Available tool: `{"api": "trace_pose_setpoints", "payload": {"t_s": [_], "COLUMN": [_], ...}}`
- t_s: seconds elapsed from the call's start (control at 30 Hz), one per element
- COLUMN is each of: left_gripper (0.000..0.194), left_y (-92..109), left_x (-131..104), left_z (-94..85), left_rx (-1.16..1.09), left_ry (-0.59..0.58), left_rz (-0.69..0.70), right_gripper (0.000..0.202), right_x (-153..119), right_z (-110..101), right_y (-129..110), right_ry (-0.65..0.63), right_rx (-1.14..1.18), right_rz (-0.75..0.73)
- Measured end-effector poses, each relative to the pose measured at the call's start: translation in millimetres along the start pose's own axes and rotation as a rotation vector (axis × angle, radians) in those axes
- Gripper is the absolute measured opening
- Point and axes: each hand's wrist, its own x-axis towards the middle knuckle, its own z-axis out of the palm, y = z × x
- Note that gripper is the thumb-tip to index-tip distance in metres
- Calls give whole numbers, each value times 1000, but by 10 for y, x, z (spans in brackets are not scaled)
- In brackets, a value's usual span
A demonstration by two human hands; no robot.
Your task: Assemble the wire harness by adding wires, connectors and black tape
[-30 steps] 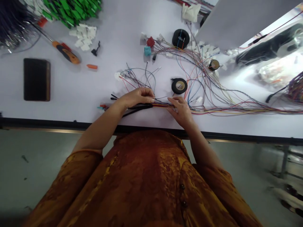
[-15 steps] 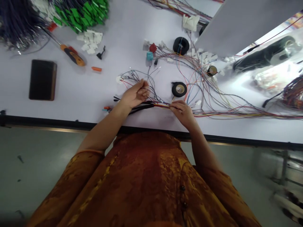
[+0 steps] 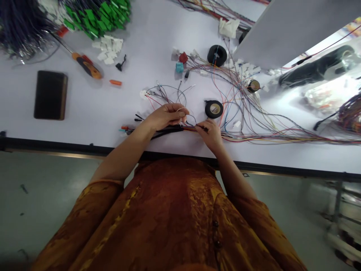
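Left hand (image 3: pixel 166 116): thumb and fingers pinching a thin wire (image 3: pixel 194 118).
Bundle (image 3: pixel 189 128): on the bench (image 3: pixel 126 101) near its front edge, under and between the hands; black sleeves (image 3: pixel 168 131) seem already on its left part.
Right hand (image 3: pixel 211 133): fingertips pinching apparently the same wire, low over the bundle.
Loose wires (image 3: pixel 282 133): trailing right, ungathered; that part looks undone.
Count: one screwdriver (image 3: pixel 86 67), green tags (image 3: pixel 104 19) too many to count, two hands, three rolls (image 3: pixel 208 108).

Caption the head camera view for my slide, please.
Left hand pinches a thin wire, right hand at the wire bundle, black tape roll nearby.
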Motion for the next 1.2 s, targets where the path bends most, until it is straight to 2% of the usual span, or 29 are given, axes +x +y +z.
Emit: {"api": "trace_pose_setpoints", "payload": {"t_s": [0.07, 0.13, 0.2, 0.27, 0.4, 0.5, 0.6, 0.73, 0.9, 1.03, 1.2], "left_gripper": [35, 39, 39, 37, 30, 30, 34, 36, 36, 33, 25], "left_y": [-21, -38, -38, -17, 66, 150, 226, 269, 277, 281, 324], "left_x": [0, -2, -11, -28, -63, -69, -65, -61, -64, -42, -36], "left_z": [-37, -90, -142, -171, -119, -20, 57, 81, 73, 81, 91], "left_rx": [-90, -149, -137, -119, -181, -125, 23, 126, 157, 148, 331], "left_ry": [54, 160, 260, 312, 254, 237, 311, 381, 429, 545, 615], "left_rz": [38, 110, 174, 216, 272, 297, 312, 365, 443, 447, 466], "right_gripper": [14, 12, 13, 9, 7, 10, 12, 10, 17, 33, 29], "right_x": [69, 119, 140, 135, 143, 271, 517, 866, 1095, 1164, 1222], "right_z": [11, 2, -11, -20, -36, -40, -2, 108, 213, 272, 340], "right_y": [-10, 12, 48, 54, -149, -437, -690, -896, -1021, -1023, -1054], "right_ry": [16, 44, 41, 13, -8, 15, 39, 61, -86, -94, -80], "right_rx": [87, 162, 173, 129, 55, 185, 415, 688, 986, 1045, 932], "right_rz": [39, 98, 151, 149, -62, -166, -144, -123, 20, 69, 17]}}
